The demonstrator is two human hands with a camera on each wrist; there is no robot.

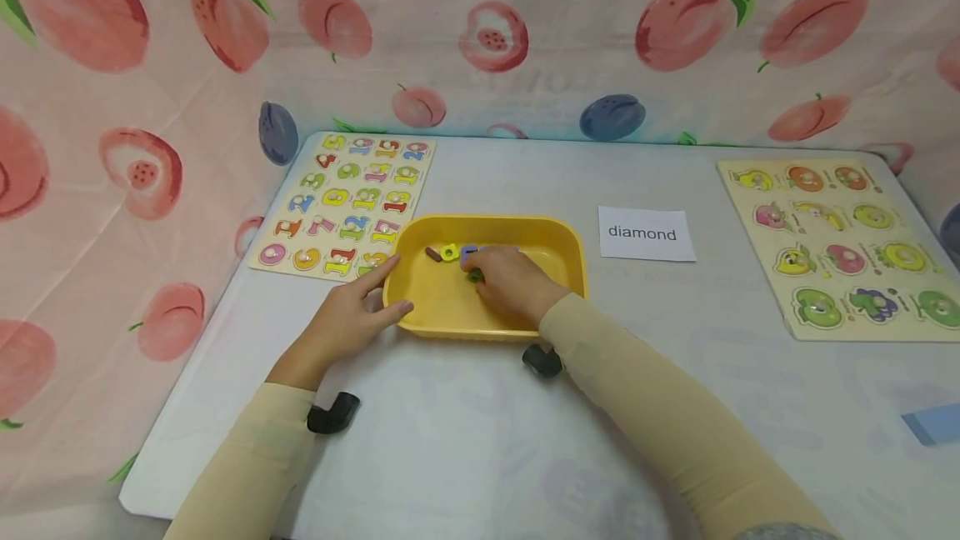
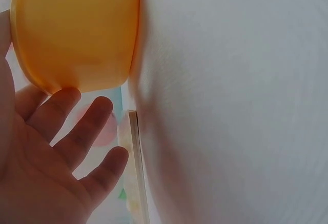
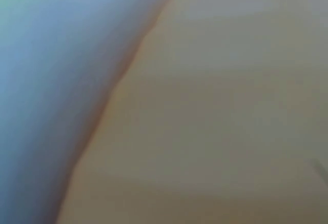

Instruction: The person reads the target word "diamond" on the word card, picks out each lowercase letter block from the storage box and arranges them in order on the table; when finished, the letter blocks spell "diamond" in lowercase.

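Observation:
A yellow tray (image 1: pixel 438 311) lies on the white table. At its left end my left hand (image 1: pixel 348 315) rests fingers and thumb on the rim. In the left wrist view the left hand's fingers (image 2: pixel 84 134) are spread, some apart from the tray wall (image 2: pixel 77 34). My right hand (image 1: pixel 517 282) reaches inside the tray and pinches a small dark green piece (image 1: pixel 475 275), mostly hidden by the fingers. Beside it, a brown piece (image 1: pixel 432 254), a yellow piece (image 1: pixel 449 252) and a blue piece (image 1: pixel 468 252) line up; a purple piece is partly covered. The right wrist view is blurred.
A number puzzle board (image 1: pixel 341 207) lies left behind the tray. A white card (image 1: pixel 647 234) reading "diamond" lies to the tray's right. Farther right are a fruit puzzle board (image 1: pixel 847 248) and a blue object (image 1: pixel 933 425). A fruit-patterned cloth (image 1: pixel 555 48) hangs behind the table.

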